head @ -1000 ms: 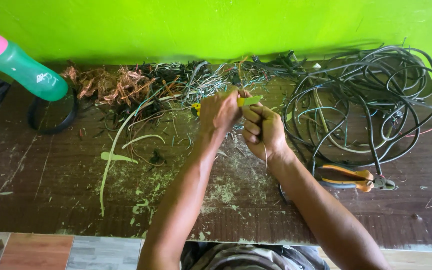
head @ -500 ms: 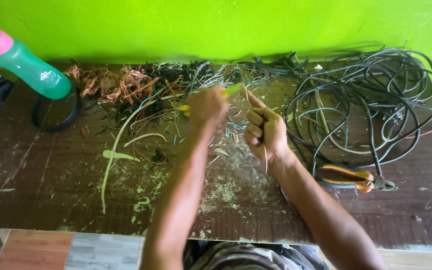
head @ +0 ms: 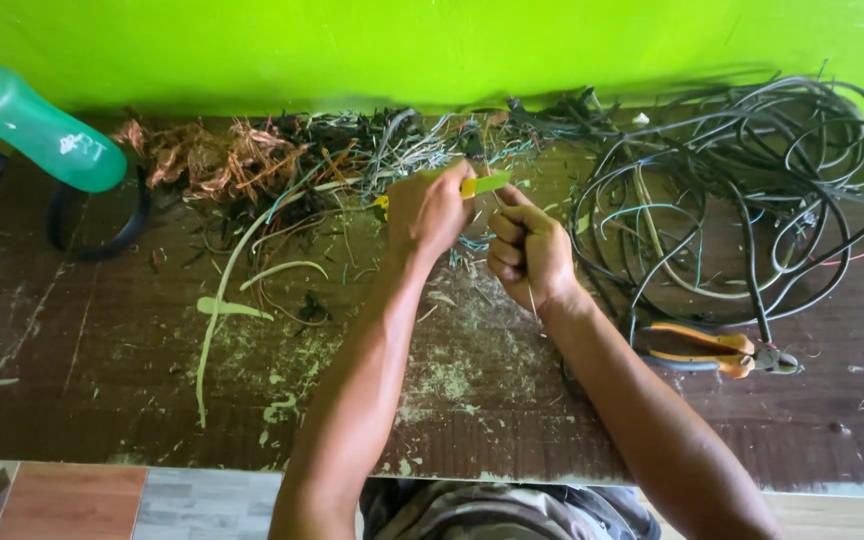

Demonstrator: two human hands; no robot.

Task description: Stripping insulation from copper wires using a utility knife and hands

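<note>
Left hand [head: 430,210] drawn back toward right hand [head: 530,255], both grips closed on yellow-green strip [head: 484,184], scuffed brown table [head: 92,380], green wall [head: 372,50].

Back edge of the table [head: 102,400] blocked along most of its length: bare copper strands [head: 207,160] toward back left, mixed thin wires [head: 402,140] at back centre, large coil of dark cables [head: 742,200] filling the back right corner and reaching toward the front, orange-handled pliers [head: 712,350] just at its near side. Left edge partly obstructed by a green bottle with pink cap [head: 37,130] overhanging a black ring [head: 97,225]; long green sheath strips [head: 222,300] lie left of centre. Open passage: front left area carries only small scraps, and the front right strip before the pliers is bare; both forearms cross the front centre edge, left hand [head: 430,212] and right hand [head: 530,252] occupying the centre.
</note>
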